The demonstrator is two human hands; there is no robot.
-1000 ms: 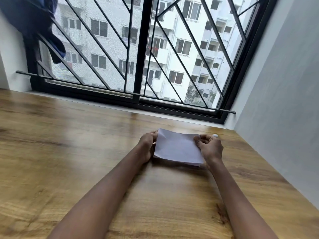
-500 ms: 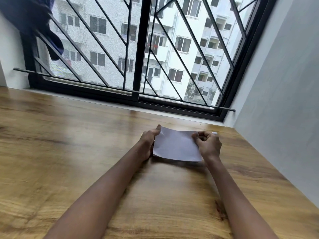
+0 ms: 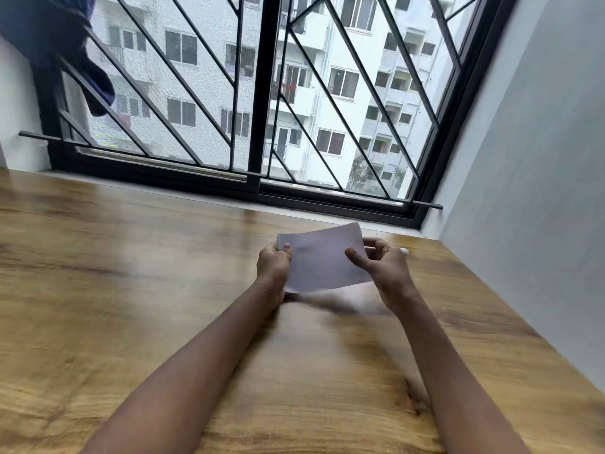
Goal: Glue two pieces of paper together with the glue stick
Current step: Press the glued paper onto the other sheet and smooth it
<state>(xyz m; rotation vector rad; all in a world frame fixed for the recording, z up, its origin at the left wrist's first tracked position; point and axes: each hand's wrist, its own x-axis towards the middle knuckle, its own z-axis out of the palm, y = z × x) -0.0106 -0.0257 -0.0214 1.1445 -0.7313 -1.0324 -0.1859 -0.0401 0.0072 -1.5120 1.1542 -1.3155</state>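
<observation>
ok so the paper [image 3: 324, 260] was low on the bench [image 3: 131, 290] a second ago, now it's lifted clear and tipped up. The left hand [image 3: 273, 265] pinches its left edge. The right hand [image 3: 388, 270] is loosely curled at the right edge with the thumb out front, can't tell if it's actually gripping. My guess is they're checking the bond.
</observation>
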